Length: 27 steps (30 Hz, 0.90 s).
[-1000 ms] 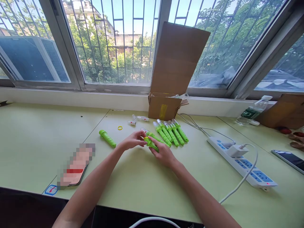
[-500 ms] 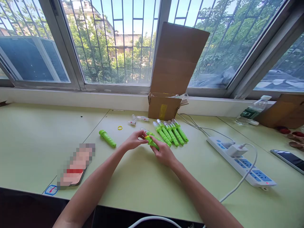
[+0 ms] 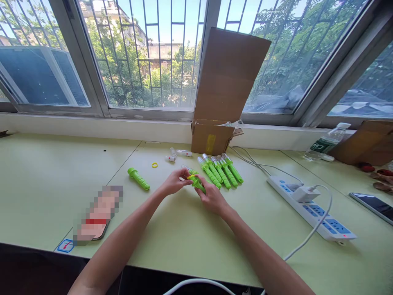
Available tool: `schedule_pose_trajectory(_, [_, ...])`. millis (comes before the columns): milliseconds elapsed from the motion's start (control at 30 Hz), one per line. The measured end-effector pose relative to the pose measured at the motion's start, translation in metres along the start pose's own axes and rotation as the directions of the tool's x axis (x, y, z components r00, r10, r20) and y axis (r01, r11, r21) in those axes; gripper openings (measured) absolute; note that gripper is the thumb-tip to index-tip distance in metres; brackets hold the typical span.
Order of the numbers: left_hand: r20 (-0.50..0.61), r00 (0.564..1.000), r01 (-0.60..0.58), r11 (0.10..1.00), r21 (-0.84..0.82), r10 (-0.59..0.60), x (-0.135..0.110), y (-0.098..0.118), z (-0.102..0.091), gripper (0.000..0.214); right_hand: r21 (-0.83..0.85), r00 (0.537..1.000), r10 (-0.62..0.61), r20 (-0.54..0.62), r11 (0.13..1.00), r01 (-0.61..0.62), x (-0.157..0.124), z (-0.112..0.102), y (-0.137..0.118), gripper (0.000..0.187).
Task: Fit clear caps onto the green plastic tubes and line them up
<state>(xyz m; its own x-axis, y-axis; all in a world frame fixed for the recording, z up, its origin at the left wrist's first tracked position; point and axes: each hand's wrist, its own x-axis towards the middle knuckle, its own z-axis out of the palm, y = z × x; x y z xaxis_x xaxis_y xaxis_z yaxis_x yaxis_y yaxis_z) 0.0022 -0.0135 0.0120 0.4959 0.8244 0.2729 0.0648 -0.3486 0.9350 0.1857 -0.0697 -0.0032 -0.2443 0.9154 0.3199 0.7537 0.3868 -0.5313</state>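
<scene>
My right hand [image 3: 211, 197] is closed around a ribbed green plastic handle [image 3: 197, 183], tilted with its wide end toward my left hand. At that wide end, the fingertips of my left hand [image 3: 173, 182] pinch a yellow ring [image 3: 191, 176]. Whether the ring is seated on the handle I cannot tell. Just behind my hands lie several green sticks with clear tips [image 3: 219, 170], side by side, one partly hidden by my fingers. A single green handle without a clear tip [image 3: 138, 178] lies to the left. Another yellow ring [image 3: 154, 165] rests flat beyond it.
Several clear caps [image 3: 172, 155] lie before an upright open cardboard box [image 3: 208, 139]. A white power strip [image 3: 311, 209] with cables is on the right, near a phone [image 3: 373, 207] and a water bottle [image 3: 327, 143]. A blurred phone-like object [image 3: 100, 215] lies at front left.
Both hands stay almost still at the green handle and yellow ring, with only tiny finger shifts. Nothing on the table has visibly moved.
</scene>
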Motion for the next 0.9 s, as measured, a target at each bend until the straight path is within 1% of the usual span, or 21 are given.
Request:
schedule_pose_trajectory(167, [-0.037,0.999,-0.034,0.998,0.061,0.037,0.002,-0.003,0.003,0.034,0.072,0.999,0.024,-0.026,0.997,-0.022,0.001,0.001,-0.005,0.055])
schedule_pose_trajectory(300, [-0.049,0.997,-0.059,0.993,0.103,0.064,0.003,-0.002,0.004,0.034,0.145,0.997,0.051,-0.052,0.989,-0.043,0.001,0.000,-0.007,0.053])
schedule_pose_trajectory(467, [-0.079,0.995,-0.051,0.992,0.112,0.060,0.005,0.001,0.004,0.036,0.239,0.991,0.091,-0.094,0.969,-0.067,0.000,0.001,-0.011,0.051])
schedule_pose_trajectory(567, [-0.077,0.995,-0.051,0.994,0.096,0.058,0.005,0.004,0.002,0.038,0.306,0.985,0.130,-0.111,0.948,-0.091,-0.001,0.004,-0.014,0.052])
schedule_pose_trajectory(667, [-0.056,0.997,-0.055,0.995,0.084,0.060,0.005,0.005,-0.002,0.040,0.433,0.978,0.196,-0.068,0.889,-0.148,-0.002,0.007,-0.016,0.054])
schedule_pose_trajectory(800, [-0.032,0.997,-0.067,0.995,0.068,0.069,0.005,0.005,-0.006,0.041,0.608,0.965,0.258,0.036,0.761,-0.227,-0.002,0.007,-0.020,0.061])
schedule_pose_trajectory(900, [-0.024,0.998,-0.063,0.996,0.066,0.065,0.005,0.006,-0.005,0.041,0.687,0.959,0.276,0.060,0.686,-0.240,-0.002,0.004,-0.022,0.064])
